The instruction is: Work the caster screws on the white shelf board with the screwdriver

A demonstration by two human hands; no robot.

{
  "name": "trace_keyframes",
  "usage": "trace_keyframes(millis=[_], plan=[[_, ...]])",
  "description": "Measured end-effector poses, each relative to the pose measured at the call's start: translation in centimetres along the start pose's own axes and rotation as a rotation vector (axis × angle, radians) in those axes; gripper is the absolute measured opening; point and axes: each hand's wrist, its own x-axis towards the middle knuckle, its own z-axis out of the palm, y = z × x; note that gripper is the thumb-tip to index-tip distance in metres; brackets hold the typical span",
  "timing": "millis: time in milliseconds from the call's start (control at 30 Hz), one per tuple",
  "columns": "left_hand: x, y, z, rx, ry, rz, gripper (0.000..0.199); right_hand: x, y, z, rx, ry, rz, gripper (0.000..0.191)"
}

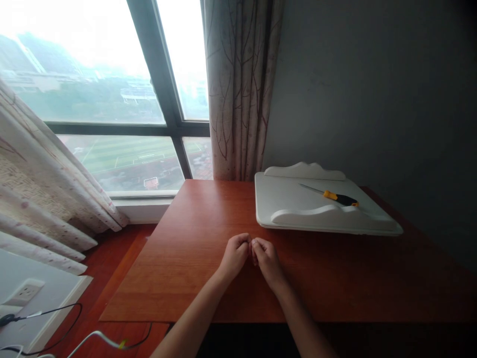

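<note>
Tool (341,199) lies on white tray (278,196), far right on table (179,258), and could slide if that tray were knocked or tilted; left hand (237,252) and right hand (268,257) touch nearer, curled narrow, contents impossible to tell.

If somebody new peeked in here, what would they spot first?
Probably the big bright window on the left, with a green sports field far below. Next, the yellow-and-black handled tool on the white tray, right of centre. Then the left hand and right hand, close together at the middle.
</note>
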Motion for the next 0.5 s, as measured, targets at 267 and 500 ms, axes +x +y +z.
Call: trace_keyframes(millis=[267,500], plan=[[0.04,0.04,-0.03,0.007,0.001,0.002,0.009,-0.03,-0.07,0.08,0.001,0.008,0.003,0.043],[0.03,-0.01,0.01,0.004,0.002,0.002,0.009,0.01,0.18,0.01,0.008,-0.001,0.002,0.043]])
